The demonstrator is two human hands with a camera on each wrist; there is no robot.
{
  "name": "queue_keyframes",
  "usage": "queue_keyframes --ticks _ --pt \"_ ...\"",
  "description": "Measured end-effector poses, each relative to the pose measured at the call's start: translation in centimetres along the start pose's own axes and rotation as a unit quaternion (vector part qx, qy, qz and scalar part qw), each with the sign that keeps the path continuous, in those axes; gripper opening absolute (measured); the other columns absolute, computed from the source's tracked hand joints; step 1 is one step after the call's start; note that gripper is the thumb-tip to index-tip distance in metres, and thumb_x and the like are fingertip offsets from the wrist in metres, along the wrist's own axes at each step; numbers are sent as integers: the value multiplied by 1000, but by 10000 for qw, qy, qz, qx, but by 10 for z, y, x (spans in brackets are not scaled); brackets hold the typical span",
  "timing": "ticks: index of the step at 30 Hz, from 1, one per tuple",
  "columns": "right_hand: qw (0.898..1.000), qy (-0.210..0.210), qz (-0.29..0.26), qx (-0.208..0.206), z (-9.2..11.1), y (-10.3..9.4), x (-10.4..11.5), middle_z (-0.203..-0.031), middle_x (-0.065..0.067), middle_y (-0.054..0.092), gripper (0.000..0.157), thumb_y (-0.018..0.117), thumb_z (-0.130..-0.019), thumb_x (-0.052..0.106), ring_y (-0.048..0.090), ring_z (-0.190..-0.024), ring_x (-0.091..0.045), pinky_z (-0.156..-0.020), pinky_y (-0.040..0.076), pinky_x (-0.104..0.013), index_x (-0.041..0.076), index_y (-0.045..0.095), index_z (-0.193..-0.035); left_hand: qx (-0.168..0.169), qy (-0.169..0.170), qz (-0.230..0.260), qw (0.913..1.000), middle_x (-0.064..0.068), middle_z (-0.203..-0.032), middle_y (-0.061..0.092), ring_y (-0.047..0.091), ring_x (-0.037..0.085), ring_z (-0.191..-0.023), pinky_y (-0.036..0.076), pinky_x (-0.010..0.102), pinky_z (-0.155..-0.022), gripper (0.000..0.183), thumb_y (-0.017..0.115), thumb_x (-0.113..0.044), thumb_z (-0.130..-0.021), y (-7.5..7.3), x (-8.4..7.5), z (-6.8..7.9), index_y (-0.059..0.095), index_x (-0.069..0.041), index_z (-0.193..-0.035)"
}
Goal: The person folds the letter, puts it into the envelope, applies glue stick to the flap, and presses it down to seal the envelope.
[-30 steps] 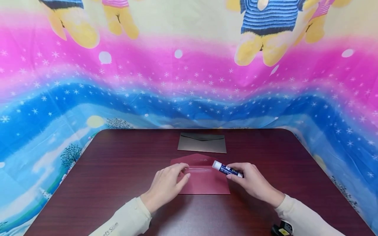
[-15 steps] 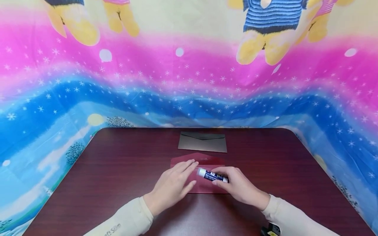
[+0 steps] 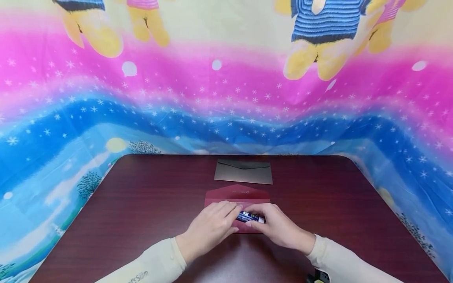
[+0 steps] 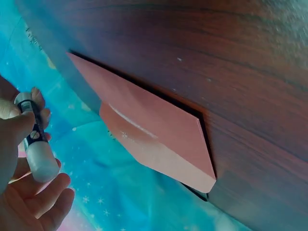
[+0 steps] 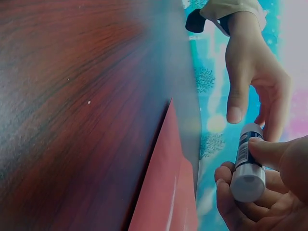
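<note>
My right hand (image 3: 283, 228) holds a glue stick (image 3: 252, 216) with a dark blue label and white ends, its thumb lying along the label in the right wrist view. My left hand (image 3: 211, 224) is at the stick's capped end, partly hiding it in the head view. In the right wrist view the left thumb (image 5: 237, 108) stands apart from the stick (image 5: 246, 159), and whether the left fingers touch the cap is unclear. Below both hands a red envelope (image 3: 237, 192) lies on the table, its pointed flap opened away from me.
A closed grey-brown envelope (image 3: 243, 175) lies behind the red one on the dark wooden table (image 3: 159, 188). Behind the table hangs a colourful printed cloth (image 3: 212, 98). A black device (image 3: 320, 276) shows under the right wrist.
My right hand has carried the glue stick leftward over the red envelope. My left hand has moved slightly right, bringing its fingers to the capped end. Both envelopes lie where they were.
</note>
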State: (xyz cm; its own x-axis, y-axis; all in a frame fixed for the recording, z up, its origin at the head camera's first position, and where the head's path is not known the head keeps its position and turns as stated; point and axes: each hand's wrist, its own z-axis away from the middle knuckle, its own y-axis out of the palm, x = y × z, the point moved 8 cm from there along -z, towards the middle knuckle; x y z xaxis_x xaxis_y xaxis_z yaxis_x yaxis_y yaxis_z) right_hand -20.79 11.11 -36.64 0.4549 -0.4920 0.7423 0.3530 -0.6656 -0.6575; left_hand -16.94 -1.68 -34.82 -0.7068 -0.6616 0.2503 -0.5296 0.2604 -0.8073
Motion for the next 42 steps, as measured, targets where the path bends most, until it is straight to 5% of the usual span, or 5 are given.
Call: queue_keyframes --ticks 8,14,23,32,42 --pt "9994 -73 -250 222 0 6 5 -103 -1 75 19 68 -97 14 63 -85 0 -76 55 -20 8 72 -114 -459 462 -636 9959 -3 -103 70 66 11 -92 54 23 -74 40 75 -39 -89 -1 -8 1 68 -12 -118" --pt "9987 -174 -282 377 -2 9 9 -95 2 74 18 69 -96 19 60 -79 1 -71 53 -20 10 73 -111 -630 664 -1011 9907 -3 -93 66 61 12 -80 50 22 -61 29 39 -14 -107 -2 -9 1 68 -12 -112" --pt "9997 -144 6 187 -4 7 12 -82 7 69 14 71 -95 17 55 -68 3 -62 51 -19 13 75 -107 -23 446 -924 9947 0 -85 55 50 15 -72 38 22 -58 43 16 -15 -110 9 -3 -1 59 -14 -104" --pt "9995 -244 120 151 -2 5 14 -86 2 73 13 69 -96 18 54 -68 3 -62 50 -18 17 75 -108 356 441 -683 9961 -3 -83 52 44 11 -70 35 20 -60 21 62 -34 -99 12 0 -3 57 -16 -108" --pt "9996 -226 139 63 1 2 13 -89 2 75 17 69 -96 22 54 -68 3 -61 51 -19 18 75 -112 505 469 -605 9958 -4 -77 54 41 10 -65 31 18 -55 28 64 -44 -97 8 0 -6 56 -18 -105"
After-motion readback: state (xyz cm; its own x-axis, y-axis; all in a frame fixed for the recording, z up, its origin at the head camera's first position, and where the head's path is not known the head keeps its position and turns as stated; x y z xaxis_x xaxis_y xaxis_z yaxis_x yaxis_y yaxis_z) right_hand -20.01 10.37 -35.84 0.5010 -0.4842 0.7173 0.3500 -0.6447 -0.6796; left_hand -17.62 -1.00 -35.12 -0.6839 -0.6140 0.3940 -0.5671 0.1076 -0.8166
